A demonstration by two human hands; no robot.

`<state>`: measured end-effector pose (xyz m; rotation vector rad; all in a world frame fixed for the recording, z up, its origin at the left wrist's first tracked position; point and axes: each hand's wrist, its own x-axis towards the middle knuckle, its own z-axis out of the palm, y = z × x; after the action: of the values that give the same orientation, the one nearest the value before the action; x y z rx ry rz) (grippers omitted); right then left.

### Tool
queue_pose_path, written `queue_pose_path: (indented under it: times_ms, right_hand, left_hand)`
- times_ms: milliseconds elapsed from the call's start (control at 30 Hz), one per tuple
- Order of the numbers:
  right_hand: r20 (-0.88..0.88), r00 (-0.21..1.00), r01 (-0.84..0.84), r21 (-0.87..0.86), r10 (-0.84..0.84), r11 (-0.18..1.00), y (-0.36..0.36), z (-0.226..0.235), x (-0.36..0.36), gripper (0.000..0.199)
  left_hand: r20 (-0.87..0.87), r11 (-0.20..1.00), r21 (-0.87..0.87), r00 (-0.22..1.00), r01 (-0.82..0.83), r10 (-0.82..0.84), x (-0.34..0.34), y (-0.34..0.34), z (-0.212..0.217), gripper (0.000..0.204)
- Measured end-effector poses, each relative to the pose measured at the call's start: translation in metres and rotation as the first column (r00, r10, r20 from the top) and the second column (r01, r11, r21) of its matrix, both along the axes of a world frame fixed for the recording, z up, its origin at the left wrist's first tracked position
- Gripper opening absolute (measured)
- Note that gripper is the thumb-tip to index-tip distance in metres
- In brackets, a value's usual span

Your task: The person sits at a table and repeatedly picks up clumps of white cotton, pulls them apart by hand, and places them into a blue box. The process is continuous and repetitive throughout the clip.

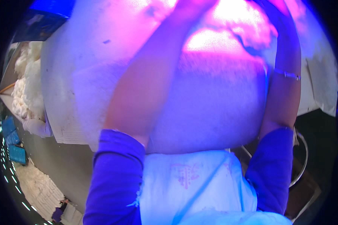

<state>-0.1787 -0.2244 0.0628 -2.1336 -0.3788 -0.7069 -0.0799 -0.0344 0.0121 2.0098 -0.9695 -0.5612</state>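
Note:
A big white bulging padded mass (214,105) fills the middle of the view, lit pink and violet near the top. My left forearm (146,90) lies across its front and runs up to the top edge. My right forearm (285,93), with a thin bracelet (287,74), hugs its right side. Both arms wear blue sleeves. Both hands lie past the top edge or are lost in the pink glare. The mass presses against my white front (191,180), which bears a faint pink print.
A heap of white fluffy stuffing (26,75) lies at the left. Blue crates (11,138) and a pile of white material (38,187) sit lower left. A round metal hoop (302,157) stands lower right, and a white sheet (322,86) hangs at the right.

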Motion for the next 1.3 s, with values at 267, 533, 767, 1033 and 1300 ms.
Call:
queue_pose_path:
  times_ms: [267, 533, 767, 1033, 1300]
  right_hand:
    - [-0.467, 0.674, 0.738, 0.373, -0.573, 0.563, -0.072, -0.026, -0.01, 0.059]
    - [-0.312, 0.781, 0.615, 0.535, -0.54, 0.579, -0.077, 0.017, -0.032, 0.054]
    - [0.013, 0.91, 0.316, 0.626, -0.415, 0.713, -0.079, -0.004, -0.006, 0.062]
    - [-0.537, 0.449, 0.892, 0.22, -0.714, 0.396, -0.142, -0.068, -0.022, 0.048]
    - [-0.348, 0.394, 0.915, 0.062, -0.851, 0.398, -0.12, -0.037, -0.028, 0.037]
  left_hand:
    - [0.303, 0.991, 0.051, 0.943, 0.128, -0.137, 0.02, -0.032, 0.028, 0.035]
    - [0.483, 0.966, -0.016, 0.848, 0.26, -0.22, 0.042, -0.023, 0.059, 0.031]
    - [0.781, 0.886, -0.251, 0.623, 0.389, -0.052, 0.003, -0.106, 0.08, 0.062]
    - [0.712, 0.847, 0.009, 0.592, 0.532, -0.379, 0.04, -0.104, 0.013, 0.032]
    - [0.74, 0.859, 0.212, 0.498, 0.466, -0.453, 0.094, 0.003, 0.056, 0.032]
